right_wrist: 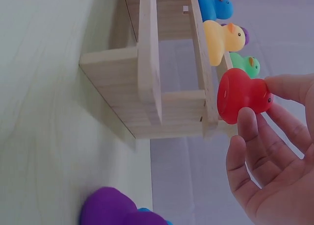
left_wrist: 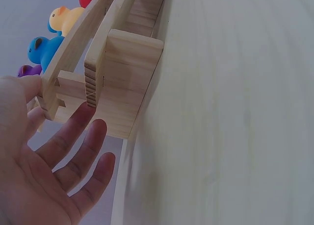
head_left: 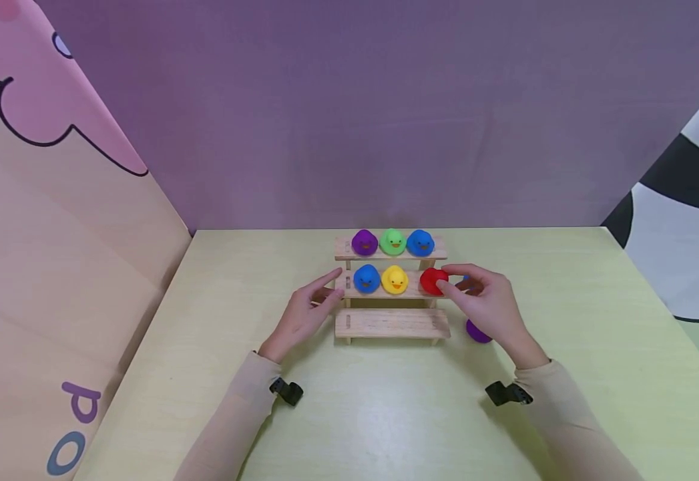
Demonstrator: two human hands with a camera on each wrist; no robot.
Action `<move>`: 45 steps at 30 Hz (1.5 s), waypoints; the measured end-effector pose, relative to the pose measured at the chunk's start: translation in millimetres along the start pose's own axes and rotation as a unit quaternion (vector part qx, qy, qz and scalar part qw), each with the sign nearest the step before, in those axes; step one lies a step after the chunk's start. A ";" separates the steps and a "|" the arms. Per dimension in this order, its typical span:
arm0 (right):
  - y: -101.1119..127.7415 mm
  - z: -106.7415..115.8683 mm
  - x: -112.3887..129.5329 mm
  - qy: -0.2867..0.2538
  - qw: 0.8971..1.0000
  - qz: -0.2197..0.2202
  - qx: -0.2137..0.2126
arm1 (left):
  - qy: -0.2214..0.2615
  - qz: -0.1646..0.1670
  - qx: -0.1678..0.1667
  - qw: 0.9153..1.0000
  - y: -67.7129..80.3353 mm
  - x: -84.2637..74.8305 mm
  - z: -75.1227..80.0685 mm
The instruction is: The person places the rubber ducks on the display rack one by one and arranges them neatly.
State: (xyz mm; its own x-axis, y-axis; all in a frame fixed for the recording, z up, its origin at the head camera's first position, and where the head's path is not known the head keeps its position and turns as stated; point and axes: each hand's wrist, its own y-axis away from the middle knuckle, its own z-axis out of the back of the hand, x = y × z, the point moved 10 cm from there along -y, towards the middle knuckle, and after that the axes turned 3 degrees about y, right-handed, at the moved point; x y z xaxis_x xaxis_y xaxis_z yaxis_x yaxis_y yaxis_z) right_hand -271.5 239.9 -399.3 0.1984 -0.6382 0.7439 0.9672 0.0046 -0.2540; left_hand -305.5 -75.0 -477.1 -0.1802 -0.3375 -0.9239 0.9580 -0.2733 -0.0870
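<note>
A: Where does the stepped rack (head_left: 392,323) stand?
B: On the table (head_left: 385,414), near its rear edge; three ducks (head_left: 392,242) sit on the top step, three on the middle.

A: And the hands?
B: The left hand (head_left: 303,316) lies left of the rack, the right hand (head_left: 489,304) right; another duck (head_left: 477,331) lies under the right hand.

Purple duck (head_left: 478,331) on green table (head_left: 385,414); purple backdrop (head_left: 349,113) behind.
</note>
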 end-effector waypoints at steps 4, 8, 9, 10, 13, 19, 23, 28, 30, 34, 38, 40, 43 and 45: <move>-1.7 -5.7 1.6 0.001 1.000 0.007 0.007 | 0.002 0.000 0.000 1.000 -0.3 0.9 -0.4; -2.8 -10.6 2.3 0.000 1.000 0.011 0.015 | 0.002 0.000 -0.003 1.000 -0.4 0.6 0.1; -3.1 -11.4 2.7 -0.001 1.000 0.012 0.017 | 0.003 0.000 -0.004 1.000 -0.4 -0.2 0.2; -3.5 -12.2 3.0 -0.002 1.000 0.013 0.017 | 0.003 -0.001 -0.005 1.000 -0.4 -1.0 0.4; -4.7 -13.8 4.3 -0.004 1.000 0.018 0.017 | 0.002 -0.002 -0.007 1.000 -0.4 -2.0 0.7; -6.0 -15.3 4.5 -0.001 1.000 0.019 0.018 | 0.000 0.000 -0.005 1.000 -0.8 -1.2 -1.1; -6.6 -15.6 4.3 0.001 1.000 0.017 0.018 | -0.004 -0.002 -0.005 1.000 -1.1 -2.3 -1.1; -6.1 -17.1 3.7 0.000 1.000 0.014 0.019 | -0.007 -0.005 -0.003 1.000 -1.2 -2.7 -1.1; -5.5 -17.8 3.4 -0.002 1.000 0.014 0.020 | -0.006 -0.002 -0.002 1.000 -0.9 -1.8 -1.3; -4.2 -18.5 3.6 -0.006 1.000 0.017 0.020 | -0.004 0.003 -0.002 1.000 -0.2 0.5 -1.2; -3.7 -18.6 4.0 -0.009 1.000 0.019 0.018 | -0.003 0.002 -0.005 1.000 0.5 0.4 -0.1; -3.8 -18.7 4.4 -0.008 1.000 0.020 0.017 | -0.005 0.002 -0.007 1.000 0.5 0.6 0.6; -3.9 -19.3 4.5 -0.004 1.000 0.019 0.018 | -0.006 0.002 -0.008 1.000 0.2 1.6 0.9; -3.9 -19.8 4.8 -0.004 1.000 0.018 0.019 | -0.006 0.002 -0.008 1.000 0.1 2.1 1.1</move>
State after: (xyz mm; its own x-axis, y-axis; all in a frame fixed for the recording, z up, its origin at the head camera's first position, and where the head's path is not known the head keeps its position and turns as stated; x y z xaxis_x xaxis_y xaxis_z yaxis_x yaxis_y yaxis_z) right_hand -277.5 221.6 -406.9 0.2346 -0.6311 0.7394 0.9647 0.0574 -0.2571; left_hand -305.9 -76.8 -478.6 -0.1796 -0.3497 -0.9195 0.9622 -0.2569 -0.0902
